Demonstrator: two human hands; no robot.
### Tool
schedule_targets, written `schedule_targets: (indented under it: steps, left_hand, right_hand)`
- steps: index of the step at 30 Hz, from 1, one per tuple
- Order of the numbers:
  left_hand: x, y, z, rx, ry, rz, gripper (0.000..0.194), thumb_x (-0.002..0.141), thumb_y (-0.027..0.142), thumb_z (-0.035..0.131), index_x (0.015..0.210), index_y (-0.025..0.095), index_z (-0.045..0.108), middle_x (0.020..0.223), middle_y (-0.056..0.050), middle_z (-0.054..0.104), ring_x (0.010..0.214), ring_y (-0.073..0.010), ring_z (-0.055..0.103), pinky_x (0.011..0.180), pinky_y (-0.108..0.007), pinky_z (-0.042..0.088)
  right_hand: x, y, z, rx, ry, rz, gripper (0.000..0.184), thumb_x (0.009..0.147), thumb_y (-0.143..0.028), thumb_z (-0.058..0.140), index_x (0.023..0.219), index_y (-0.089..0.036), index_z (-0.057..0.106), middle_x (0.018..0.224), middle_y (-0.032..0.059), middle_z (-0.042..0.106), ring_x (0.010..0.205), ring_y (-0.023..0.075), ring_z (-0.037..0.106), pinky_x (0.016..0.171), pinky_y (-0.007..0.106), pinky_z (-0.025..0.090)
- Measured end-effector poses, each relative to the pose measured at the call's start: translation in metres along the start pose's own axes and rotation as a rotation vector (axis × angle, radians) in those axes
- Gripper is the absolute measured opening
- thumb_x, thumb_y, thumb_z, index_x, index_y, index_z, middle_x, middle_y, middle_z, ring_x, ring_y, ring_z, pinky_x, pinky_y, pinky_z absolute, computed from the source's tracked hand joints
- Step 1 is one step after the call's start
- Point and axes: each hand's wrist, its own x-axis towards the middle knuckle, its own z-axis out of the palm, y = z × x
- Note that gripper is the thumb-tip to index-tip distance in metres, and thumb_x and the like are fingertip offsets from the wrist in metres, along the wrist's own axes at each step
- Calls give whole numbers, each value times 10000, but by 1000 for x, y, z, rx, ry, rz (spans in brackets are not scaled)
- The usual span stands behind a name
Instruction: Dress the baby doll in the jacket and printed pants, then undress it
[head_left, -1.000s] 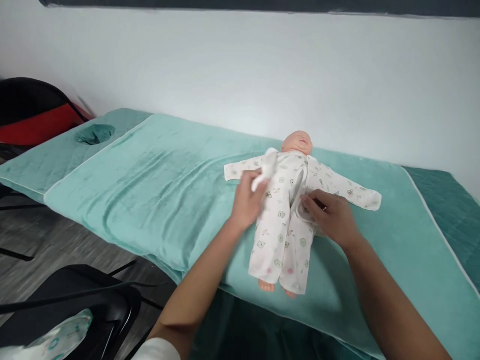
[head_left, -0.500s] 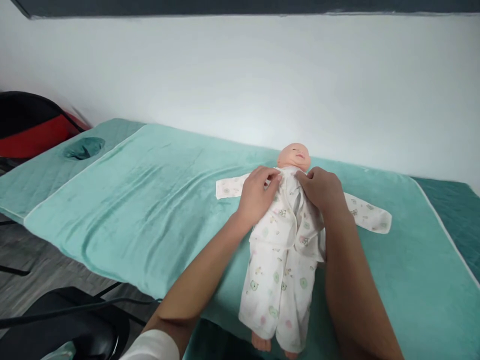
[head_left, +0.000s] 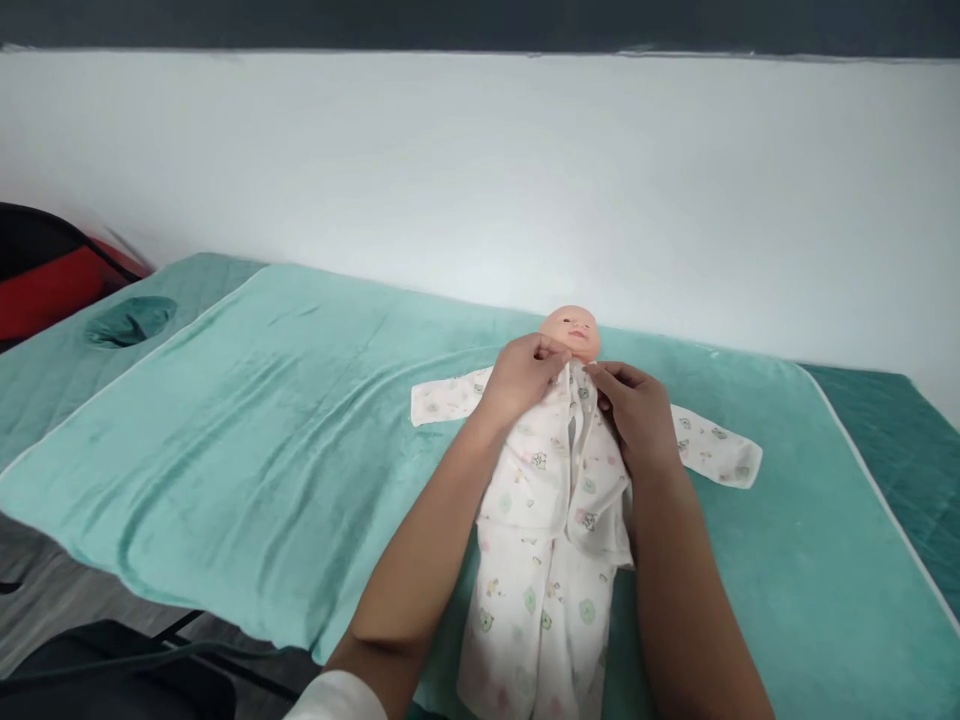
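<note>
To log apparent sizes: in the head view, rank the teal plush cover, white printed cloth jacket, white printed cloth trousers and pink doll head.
Teal plush cover
White printed cloth jacket and trousers: too alike to rank
Pink doll head

Treatment rm, prob.: bed (head_left: 315, 420) w/ face hole (head_left: 131, 323).

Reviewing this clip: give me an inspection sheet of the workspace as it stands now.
Surface: green cover, wrinkled on the left.
Job's things: doll face up, head towards the wall; patterned jacket with its front edges parted, sleeves spread; patterned trousers, lower end cut off by the frame.
Clutter: nothing seen.
Hands: left hand and right hand pinch the jacket near the neck.
Cables: dark cord-like strip at lower left; cable or strap, cannot tell.
Surroundings: white wall; red-and-black chair, partly visible.
</note>
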Motion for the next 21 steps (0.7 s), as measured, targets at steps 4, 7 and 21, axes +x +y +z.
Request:
schedule_targets:
  steps: [4,7,21]
  left_hand:
    - [5,-12,17,-253,-13,-4,116,820,282,648,811,166,650,634,28,557,537,-82,479,520,-225,359]
    - [3,-17,17,-293,-34,-4,135,815,291,664,814,157,677,639,27,562,559,-80,484,534,-219,359]
    - [-3,-31,12,-94,-24,123,127,884,294,613,912,183,666,800,-5,670,714,-104,589,676,-223,436]
  right_hand:
    - [-1,6,2,114,-10,-27,254,731,-422,799,803,-183,749,617,-45,510,579,83,400,548,236,310]
    - [0,9,3,175,-48,-38,216,749,-394,785,824,-193,757,636,-41,542,585,87,424,559,236,336]
    - [-2,11,8,-111,-53,-126,294,721,-380,783,929,-177,744,731,-16,633,639,109,501,612,258,394]
